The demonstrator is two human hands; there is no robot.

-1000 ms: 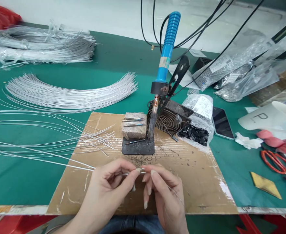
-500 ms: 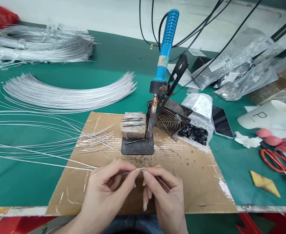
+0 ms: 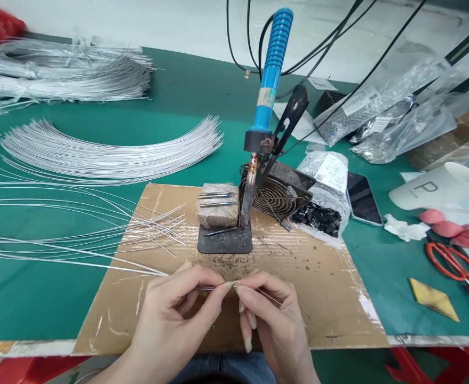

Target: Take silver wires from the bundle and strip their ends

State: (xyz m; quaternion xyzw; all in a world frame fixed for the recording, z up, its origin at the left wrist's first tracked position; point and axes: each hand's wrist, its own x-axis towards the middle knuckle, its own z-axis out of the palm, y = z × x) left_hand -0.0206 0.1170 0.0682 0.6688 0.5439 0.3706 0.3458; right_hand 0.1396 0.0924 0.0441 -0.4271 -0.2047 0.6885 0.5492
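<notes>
My left hand (image 3: 178, 312) is pinched closed around thin white wires (image 3: 142, 266) that trail off to the left. Facing it, my right hand (image 3: 276, 314) pinches a fine silvery wire (image 3: 284, 305) whose tail runs over the palm. The fingertips of both hands nearly meet above the cardboard (image 3: 330, 309), and the small wire ends between them are too fine to make out. Beyond the hands, a blue-handled soldering iron (image 3: 272, 85) stands tip down by a black plate (image 3: 224, 245) and a block (image 3: 218, 213) with several metal tips on it.
A bent bundle of white wires (image 3: 118, 157) and a larger tied coil (image 3: 66, 74) lie at left. At right are a round-grilled fan (image 3: 276, 197), a bag of black parts (image 3: 318, 218), a phone (image 3: 364, 200), a white cup (image 3: 438, 186), red-handled scissors (image 3: 454, 264) and a yellow sponge (image 3: 434, 298).
Both hands have shifted slightly lower, still pinching the wires. A fine wire end now shows above the right fingertips. The whole view has moved a little.
</notes>
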